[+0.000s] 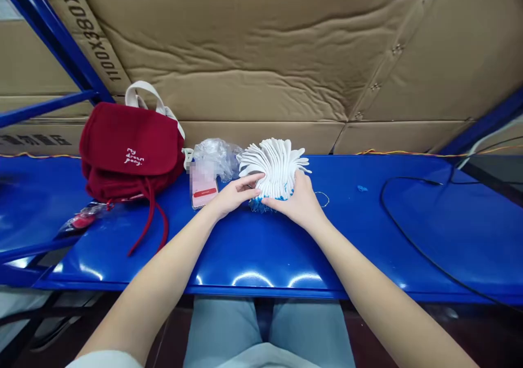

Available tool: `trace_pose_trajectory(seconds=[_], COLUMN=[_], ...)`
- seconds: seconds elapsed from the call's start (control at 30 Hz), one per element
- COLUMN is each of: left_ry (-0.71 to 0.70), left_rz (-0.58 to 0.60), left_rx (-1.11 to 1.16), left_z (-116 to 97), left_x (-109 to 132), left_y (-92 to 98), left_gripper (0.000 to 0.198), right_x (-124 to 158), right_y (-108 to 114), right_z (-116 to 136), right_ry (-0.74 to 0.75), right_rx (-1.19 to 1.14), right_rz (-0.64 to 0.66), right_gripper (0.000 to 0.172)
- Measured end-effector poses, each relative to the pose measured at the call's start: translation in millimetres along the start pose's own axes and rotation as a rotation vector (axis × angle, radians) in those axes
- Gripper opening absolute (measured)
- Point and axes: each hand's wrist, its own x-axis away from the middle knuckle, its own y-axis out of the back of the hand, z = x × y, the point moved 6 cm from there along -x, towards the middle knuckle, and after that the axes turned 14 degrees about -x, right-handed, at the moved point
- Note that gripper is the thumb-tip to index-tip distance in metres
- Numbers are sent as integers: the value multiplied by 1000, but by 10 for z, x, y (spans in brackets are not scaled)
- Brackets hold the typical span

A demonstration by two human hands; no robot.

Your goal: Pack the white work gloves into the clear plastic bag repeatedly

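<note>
A thick stack of white knit gloves point(272, 163) stands on the blue shelf, its fingers fanned out toward the back and its cuffs edged in blue facing me. My left hand point(237, 193) presses against the left side of the stack with thumb and fingers. On the right side my right hand point(300, 199) grips it, with the thumb across the front near the cuffs and the other fingers mostly hidden behind. Just right of that hand lies a thin pale loop point(322, 198), perhaps a rubber band.
Left of the gloves are a phone point(203, 189), crumpled clear plastic point(218, 156) and a red backpack point(126, 144) with dangling cords. A black cable point(402, 234) crosses the blue shelf point(261, 259) at right, near a blue scrap point(362, 188). Cardboard point(261, 57) stands behind.
</note>
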Motion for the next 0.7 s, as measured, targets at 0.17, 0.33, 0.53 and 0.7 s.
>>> trace_pose_trajectory(seconds=[0.17, 0.33, 0.53, 0.7], left_ry=[19, 4, -23, -129], left_rz=[29, 105, -11, -184], left_rx=[10, 20, -51, -361], left_z=[17, 30, -41, -216], left_x=[20, 25, 54, 92], left_y=[-15, -8, 41, 27], left_gripper=[55, 60, 49, 15], right_x=[3, -17, -24, -30], right_y=[-9, 2, 16, 24], right_z=[-25, -23, -39, -32], right_ry=[17, 85, 51, 52], right_rx=[-5, -23, -33, -73], right_rz=[-3, 37, 58, 66], right_gripper=[82, 76, 80, 79])
